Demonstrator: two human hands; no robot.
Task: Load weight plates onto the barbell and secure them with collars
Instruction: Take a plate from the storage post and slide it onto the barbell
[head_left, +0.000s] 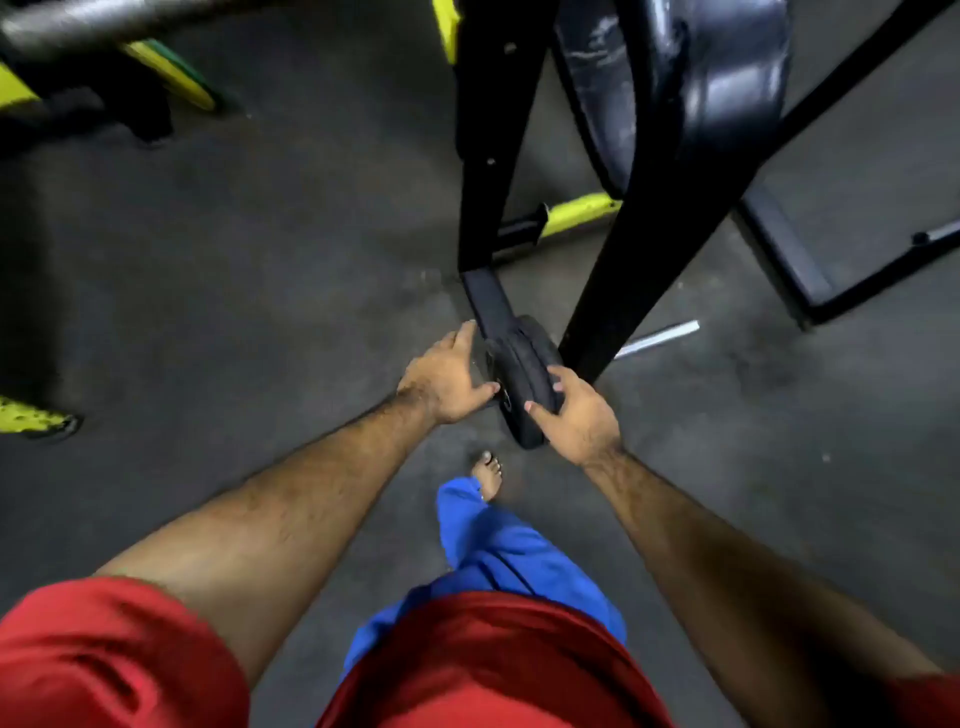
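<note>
A small black weight plate (522, 379) stands on edge low on the black plate rack (644, 239), near the floor. My right hand (576, 415) grips its rim from the right, fingers curled over the top and thumb on the near face. My left hand (447, 379) lies against the plate's left face with fingers stretched forward and the thumb touching near the hub. A large black plate (717, 88) hangs higher on the rack. The grey barbell (104, 21) crosses the top left corner, blurred.
Yellow and black frame parts (171, 78) stand at the far left, and a yellow bar (576, 213) lies behind the rack. A black floor frame (810, 270) sits at the right. A pale strip (660, 338) lies on the dark rubber floor. My bare foot (488, 475) is just below the plate.
</note>
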